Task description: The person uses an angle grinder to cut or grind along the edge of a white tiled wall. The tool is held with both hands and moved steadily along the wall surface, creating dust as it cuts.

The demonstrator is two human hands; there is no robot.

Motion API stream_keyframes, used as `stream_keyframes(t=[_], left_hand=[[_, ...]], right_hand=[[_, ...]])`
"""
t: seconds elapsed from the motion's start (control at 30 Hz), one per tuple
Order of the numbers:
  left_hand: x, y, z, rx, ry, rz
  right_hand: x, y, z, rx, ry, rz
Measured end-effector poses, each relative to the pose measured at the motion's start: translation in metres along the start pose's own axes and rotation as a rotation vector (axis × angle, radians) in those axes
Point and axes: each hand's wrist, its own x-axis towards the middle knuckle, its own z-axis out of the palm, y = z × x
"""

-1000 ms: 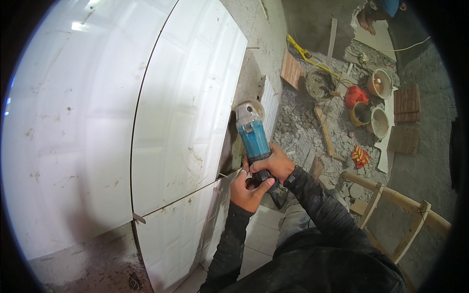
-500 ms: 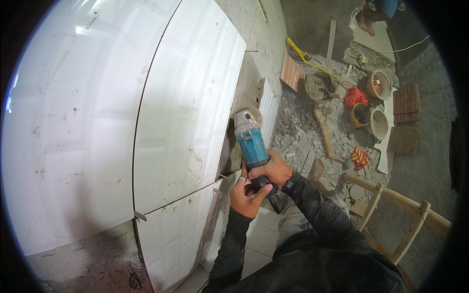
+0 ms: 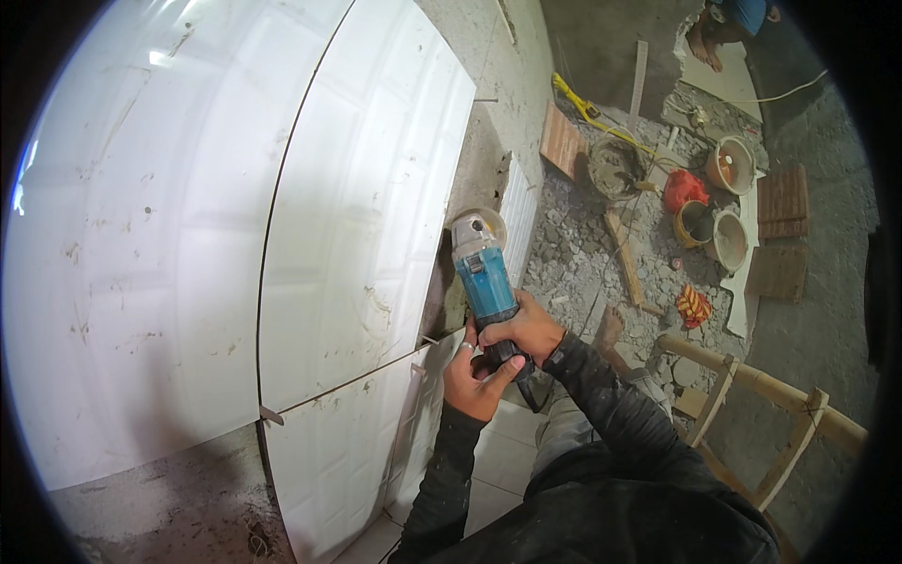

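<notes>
Both my hands are closed around a teal and black angle grinder (image 3: 487,284) with a grey metal head. My right hand (image 3: 528,331) wraps the body from the right. My left hand (image 3: 473,378), with a ring on one finger, grips the rear handle from below. A pale round disc (image 3: 493,226) shows at the head, beside the exposed wall strip right of a large white wall tile (image 3: 366,207). Whether the disc touches anything, I cannot tell. Below it is another white tile (image 3: 343,456), with small spacers at the joints.
Rubble (image 3: 573,244) covers the floor at the right. On it lie a wooden stick (image 3: 622,249), a red bag (image 3: 686,190), several buckets and a yellow level (image 3: 575,94). A bamboo ladder (image 3: 742,376) is at lower right. A person's feet (image 3: 703,47) show at the far top right.
Almost nothing differs. The whole view has shifted very slightly, while both hands keep the same grip on the angle grinder.
</notes>
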Motion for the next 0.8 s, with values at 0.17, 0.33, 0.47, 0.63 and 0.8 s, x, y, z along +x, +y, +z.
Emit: stream_keyframes(t=[0.17,0.33,0.47,0.63,0.8], left_hand=[[0.001,-0.002,-0.001,-0.014,-0.012,0.003],[-0.002,-0.006,-0.001,0.016,-0.006,-0.008],[-0.007,-0.006,-0.003,0.036,-0.018,-0.031],[-0.013,-0.004,0.002,-0.039,-0.003,-0.014],[-0.018,-0.002,0.004,-0.044,-0.002,-0.04]], right_hand=[[0.001,0.0,-0.001,-0.006,0.005,0.011],[-0.004,-0.001,0.003,-0.012,0.004,-0.007],[-0.012,-0.006,0.006,-0.05,0.03,0.013],[-0.018,-0.005,0.011,-0.047,0.048,0.016],[-0.02,-0.001,0.009,-0.062,0.041,0.031]])
